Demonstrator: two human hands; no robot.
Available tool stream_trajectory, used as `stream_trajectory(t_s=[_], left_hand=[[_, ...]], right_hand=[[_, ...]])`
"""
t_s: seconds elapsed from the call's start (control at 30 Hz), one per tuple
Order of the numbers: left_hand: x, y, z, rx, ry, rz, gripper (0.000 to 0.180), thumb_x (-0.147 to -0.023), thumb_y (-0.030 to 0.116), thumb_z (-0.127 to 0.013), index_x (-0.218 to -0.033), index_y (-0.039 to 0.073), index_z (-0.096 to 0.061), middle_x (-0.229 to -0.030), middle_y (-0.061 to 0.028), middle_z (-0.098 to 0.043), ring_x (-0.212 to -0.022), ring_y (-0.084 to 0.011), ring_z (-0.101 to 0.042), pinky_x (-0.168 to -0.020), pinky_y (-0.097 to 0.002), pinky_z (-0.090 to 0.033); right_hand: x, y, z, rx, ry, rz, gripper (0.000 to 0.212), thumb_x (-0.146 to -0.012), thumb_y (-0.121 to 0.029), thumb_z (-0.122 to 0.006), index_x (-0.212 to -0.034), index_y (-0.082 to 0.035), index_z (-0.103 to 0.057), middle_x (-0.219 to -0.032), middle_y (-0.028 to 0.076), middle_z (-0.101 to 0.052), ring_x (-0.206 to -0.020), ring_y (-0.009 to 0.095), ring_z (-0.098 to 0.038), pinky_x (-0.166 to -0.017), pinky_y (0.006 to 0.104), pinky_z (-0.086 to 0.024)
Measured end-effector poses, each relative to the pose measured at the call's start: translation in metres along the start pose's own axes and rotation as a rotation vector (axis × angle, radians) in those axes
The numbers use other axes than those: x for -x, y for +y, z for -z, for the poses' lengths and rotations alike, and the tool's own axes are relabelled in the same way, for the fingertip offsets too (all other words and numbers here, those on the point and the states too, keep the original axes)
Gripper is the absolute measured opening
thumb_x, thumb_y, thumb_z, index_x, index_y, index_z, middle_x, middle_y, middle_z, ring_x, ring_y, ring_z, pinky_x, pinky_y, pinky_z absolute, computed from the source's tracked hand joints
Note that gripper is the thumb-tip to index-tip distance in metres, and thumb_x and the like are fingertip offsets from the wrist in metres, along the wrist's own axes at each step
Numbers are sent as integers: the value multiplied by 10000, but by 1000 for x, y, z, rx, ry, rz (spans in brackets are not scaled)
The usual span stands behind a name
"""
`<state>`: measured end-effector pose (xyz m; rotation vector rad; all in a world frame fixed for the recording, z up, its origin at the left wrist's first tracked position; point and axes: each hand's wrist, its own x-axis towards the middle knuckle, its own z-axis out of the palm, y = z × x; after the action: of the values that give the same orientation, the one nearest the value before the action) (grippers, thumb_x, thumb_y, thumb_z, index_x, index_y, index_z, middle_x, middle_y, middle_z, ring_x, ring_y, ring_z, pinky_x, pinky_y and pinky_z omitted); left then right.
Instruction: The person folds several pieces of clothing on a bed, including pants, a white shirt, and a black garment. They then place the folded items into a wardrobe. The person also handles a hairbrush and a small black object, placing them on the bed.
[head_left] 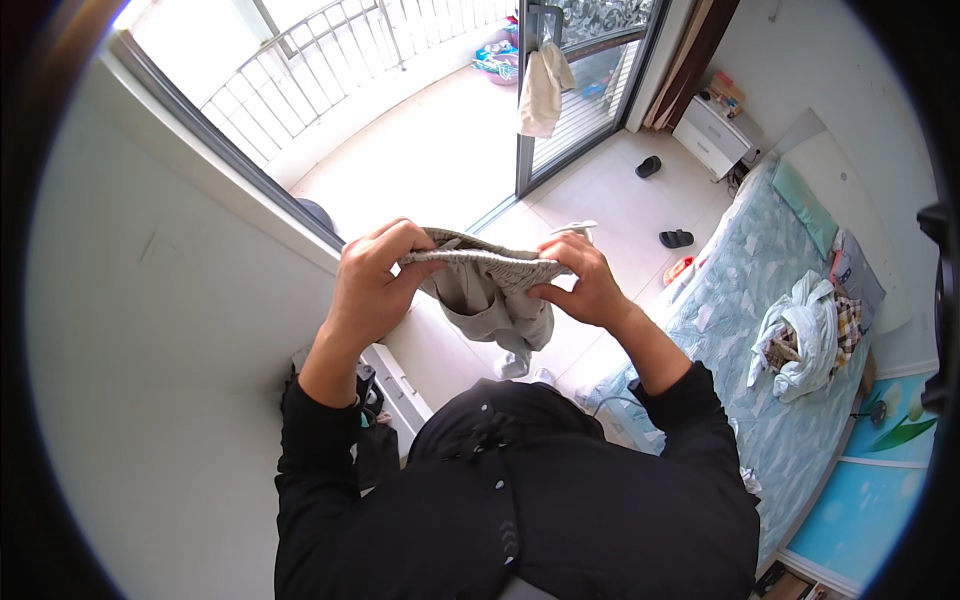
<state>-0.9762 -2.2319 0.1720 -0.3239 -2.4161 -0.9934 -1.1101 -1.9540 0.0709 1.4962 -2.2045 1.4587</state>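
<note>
Both hands hold up a pair of grey-beige elastic-waist pants (pixel 480 300) in front of my body. My left hand (pixel 375 275) pinches the left end of the gathered waistband between thumb and fingers. At the other end, my right hand (pixel 580 277) grips the waistband the same way. The waistband is stretched between them, its opening showing a little at the top. Below it the cloth hangs in folds, with what looks like a pocket on the front. How long the legs are cannot be made out.
To the right stands a bed (pixel 700 350) with a crumpled pile of clothes (pixel 805 340) on it. Dark slippers (pixel 677 239) lie on the tiled floor. A cloth (pixel 545 90) hangs on the sliding glass door ahead. A white drawer unit (pixel 398 390) is at my left.
</note>
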Motion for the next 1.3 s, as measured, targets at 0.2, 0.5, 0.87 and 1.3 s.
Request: stream_trajectory(t_s=[0.2,0.5,0.87,1.3], left_hand=[[-16,38,17,-41,48,-79,211,-749,-94,-785,-875,-5,-642,-844,-109,-677,-709,-220,-646,-638,-298,-501],[-3,-17,41,-409,-130,238,205,-793,25,-803,-871,14,-614,-797,-141,-628,-702,-320,-629,-642,-389,-494],[3,-45,44,262,240,406,152,-912,-39,-718,-1016,36,-635,-843,-17,-652,-775,-90,-602,-698,-254,-524],[26,43,69,17,674,-457,236,-956,71,-749,-1131,46,-593,-1099,-112,-696,-1054,-235,-672,-1012,-359,-529]], right_hand=[[55,44,0,216,49,-64,311,-710,-247,-934,-939,-102,-782,-1529,181,-541,-1445,410,-454,-1156,514,-391],[10,55,71,55,-52,-22,220,-833,-185,-879,-759,-4,-779,-774,167,-735,-669,239,-673,-599,358,-530],[-70,-11,104,335,-7,-128,398,-827,-263,-893,-755,-29,-578,-689,48,-580,-619,144,-517,-591,309,-451],[-23,-111,100,-128,563,824,387,-1037,-282,-646,-1356,-146,-474,-1115,137,-577,-983,279,-703,-734,368,-688]])
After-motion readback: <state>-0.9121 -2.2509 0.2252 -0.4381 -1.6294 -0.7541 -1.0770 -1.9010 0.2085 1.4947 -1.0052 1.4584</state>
